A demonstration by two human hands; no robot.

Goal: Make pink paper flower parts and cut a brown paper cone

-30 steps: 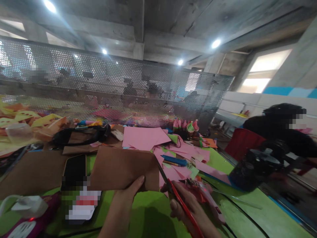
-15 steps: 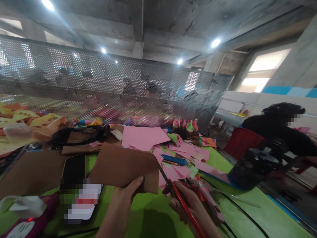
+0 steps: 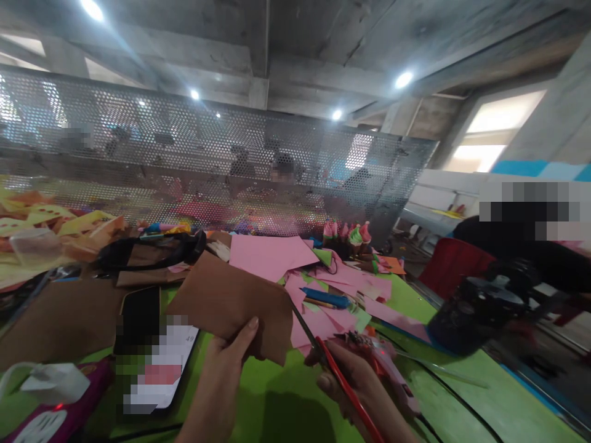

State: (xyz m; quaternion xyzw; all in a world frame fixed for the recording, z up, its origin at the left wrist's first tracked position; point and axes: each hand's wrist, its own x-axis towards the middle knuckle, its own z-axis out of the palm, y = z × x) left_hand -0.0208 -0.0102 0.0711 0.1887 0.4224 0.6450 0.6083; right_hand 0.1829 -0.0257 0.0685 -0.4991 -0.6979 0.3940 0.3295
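Far left of the hands, a pink device [image 3: 44, 424] lies at the table [image 3: 277, 406] edge. Just left of the left hand, a phone [image 3: 143, 344] rests flat on the green table, partly over brown sheets [image 3: 60, 320].

The left hand [image 3: 221, 375] pinches the near edge of a brown card [image 3: 231, 304], thumb on top, fingers hidden beneath. The card is lifted off the table and tilted, its far corner pointing away from the person.

The right hand [image 3: 355, 387] is closed around red-handled scissors [image 3: 330, 363]. The blades point toward the right edge of the card; whether they are parted or already touching it cannot be told.

Beyond the right hand lie pink paper [image 3: 272, 255], a blue pen [image 3: 325, 299] and a glue gun [image 3: 383, 363] just beside the hand. A black object [image 3: 475, 307] stands farther right.

Judged step: positioning the card for a cut. The next move calls for steadying the card, parting the blades and feeding its right edge between them, with the left thumb kept off the cut line.
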